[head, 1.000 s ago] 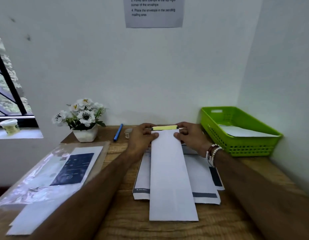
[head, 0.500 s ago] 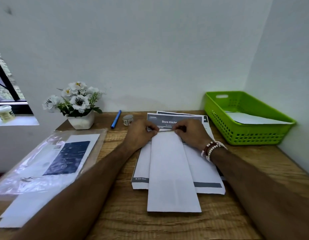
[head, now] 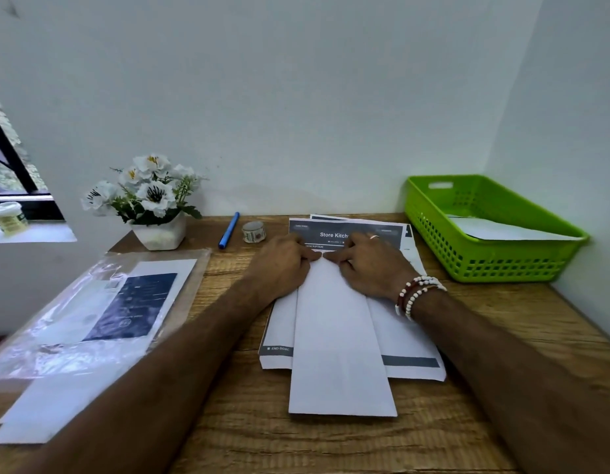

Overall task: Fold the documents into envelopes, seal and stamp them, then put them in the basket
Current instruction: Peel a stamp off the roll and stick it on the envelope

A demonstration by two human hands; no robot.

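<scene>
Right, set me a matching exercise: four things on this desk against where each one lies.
Things:
1. blue pen
2. green basket
3. flower pot
4. white envelope

Places:
A. held at its far end by the left hand and right hand
B. far right of the table
C. far left, nearest the window
D. between the flower pot and the small roll

Pairs: 1-D, 2-B, 3-C, 4-A

1 long white envelope (head: 341, 336), 1 stack of documents (head: 409, 330), 1 pen (head: 229, 230), 1 small roll (head: 253, 231), 1 flower pot (head: 160, 234), 1 plastic sleeve (head: 74, 323), and 1 basket (head: 495, 268) at the far right corner of the desk (head: 331, 446), holding 1 flat envelope (head: 502, 230).
</scene>
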